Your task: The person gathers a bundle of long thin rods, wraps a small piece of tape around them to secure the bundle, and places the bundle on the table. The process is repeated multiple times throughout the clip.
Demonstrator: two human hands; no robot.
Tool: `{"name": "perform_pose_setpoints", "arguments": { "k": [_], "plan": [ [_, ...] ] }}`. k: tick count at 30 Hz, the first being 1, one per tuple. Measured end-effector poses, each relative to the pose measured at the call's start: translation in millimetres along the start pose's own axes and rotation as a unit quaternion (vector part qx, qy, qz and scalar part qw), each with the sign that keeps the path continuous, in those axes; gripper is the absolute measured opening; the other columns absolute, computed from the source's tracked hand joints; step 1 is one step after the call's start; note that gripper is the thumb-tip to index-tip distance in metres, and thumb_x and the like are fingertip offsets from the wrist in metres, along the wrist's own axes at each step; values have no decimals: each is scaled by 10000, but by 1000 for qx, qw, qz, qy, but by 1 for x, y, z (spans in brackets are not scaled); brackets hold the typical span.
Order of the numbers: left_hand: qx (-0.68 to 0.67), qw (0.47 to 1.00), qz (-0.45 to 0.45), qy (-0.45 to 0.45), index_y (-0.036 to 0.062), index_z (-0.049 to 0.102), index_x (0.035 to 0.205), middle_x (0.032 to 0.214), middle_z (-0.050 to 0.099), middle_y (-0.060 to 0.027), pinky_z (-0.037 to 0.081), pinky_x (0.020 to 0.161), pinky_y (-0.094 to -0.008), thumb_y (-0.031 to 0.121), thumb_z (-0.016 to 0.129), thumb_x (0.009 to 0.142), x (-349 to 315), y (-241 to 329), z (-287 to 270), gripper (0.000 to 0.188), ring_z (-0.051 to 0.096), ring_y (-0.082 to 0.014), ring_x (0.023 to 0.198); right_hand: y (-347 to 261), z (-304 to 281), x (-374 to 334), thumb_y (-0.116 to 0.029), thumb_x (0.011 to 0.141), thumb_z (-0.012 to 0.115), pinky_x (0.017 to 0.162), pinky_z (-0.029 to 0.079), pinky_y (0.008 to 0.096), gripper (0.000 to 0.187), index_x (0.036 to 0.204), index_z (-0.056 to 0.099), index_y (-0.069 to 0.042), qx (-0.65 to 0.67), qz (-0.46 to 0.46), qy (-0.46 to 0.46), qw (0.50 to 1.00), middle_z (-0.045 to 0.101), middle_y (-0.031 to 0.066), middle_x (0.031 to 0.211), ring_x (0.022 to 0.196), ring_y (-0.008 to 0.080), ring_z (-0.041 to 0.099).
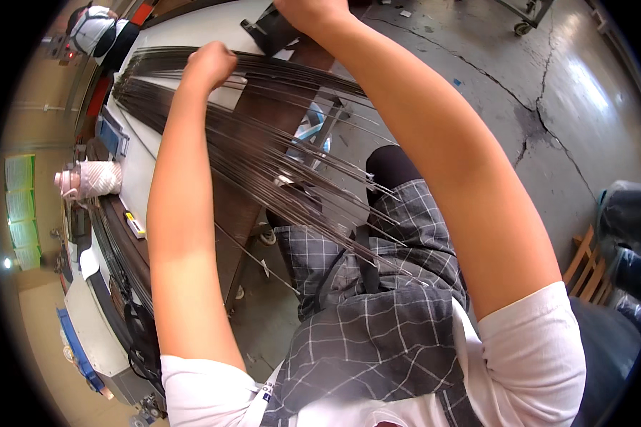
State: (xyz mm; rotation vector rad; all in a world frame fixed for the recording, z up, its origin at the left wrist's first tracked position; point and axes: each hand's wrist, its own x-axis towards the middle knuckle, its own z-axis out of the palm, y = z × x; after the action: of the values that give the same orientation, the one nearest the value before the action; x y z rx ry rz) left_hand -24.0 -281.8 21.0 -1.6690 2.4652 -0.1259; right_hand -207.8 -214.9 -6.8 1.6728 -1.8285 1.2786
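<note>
Many long, thin dark cables [242, 153] with pale tips fan from the far left of a table across its edge and over my lap. They split into an upper and a lower bundle. My left hand [211, 65] is closed in a fist at the upper bundle, with strands running past on both sides; its fingertips are hidden. At the top edge, my right hand [312, 13] is partly cut off and its fingers do not show. Just beside it is a black box-like object [269, 30]; I cannot tell whether the hand touches it.
The brown and white table [253, 117] ends just ahead of my knees. A pink and white bottle in a quilted cover [100, 178] and a yellow box cutter [134, 224] are on the left. Another person [96, 32] is at the far left. Cracked grey floor [470, 71] spreads to the right.
</note>
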Motion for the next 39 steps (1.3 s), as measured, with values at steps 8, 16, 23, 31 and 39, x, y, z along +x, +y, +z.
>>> {"name": "perform_pose_setpoints", "arguments": {
  "k": [8,16,23,31,39],
  "plan": [
    [-522,846,86,-62,44,618,943,877,613,-2,410,740,-197,196,593,851,-138,2,-27,180,541,-50,832,-49,-104,-66,-189,721,631,599,495,342,186,793,659,-20,242,-25,-389,889,640,129,729,657,244,624],
    [-709,696,82,-85,6,600,890,888,621,-39,395,753,-210,112,604,826,-225,27,0,124,515,-72,797,-61,-115,-87,-163,689,662,576,493,347,167,772,661,-17,139,20,-573,807,636,115,672,643,246,632],
    [-730,674,57,-96,41,564,859,954,597,-69,418,764,-217,123,585,839,-245,32,15,87,554,-120,892,-60,-107,-88,-152,672,622,551,486,342,132,651,651,-25,128,22,-584,801,616,89,578,589,209,623],
    [-747,656,54,-89,21,587,863,909,614,-58,402,740,-205,119,609,827,-251,39,20,107,531,-84,812,-63,-110,-85,-166,674,586,548,481,331,198,531,611,-30,114,22,-589,800,608,63,535,576,178,617],
    [-782,605,19,-148,4,585,900,871,616,-68,483,555,-191,133,609,838,-254,53,19,145,591,-107,776,-56,-120,-81,-157,695,586,528,465,282,148,637,621,-25,230,86,-611,753,616,63,577,564,137,601]
  ]
}}
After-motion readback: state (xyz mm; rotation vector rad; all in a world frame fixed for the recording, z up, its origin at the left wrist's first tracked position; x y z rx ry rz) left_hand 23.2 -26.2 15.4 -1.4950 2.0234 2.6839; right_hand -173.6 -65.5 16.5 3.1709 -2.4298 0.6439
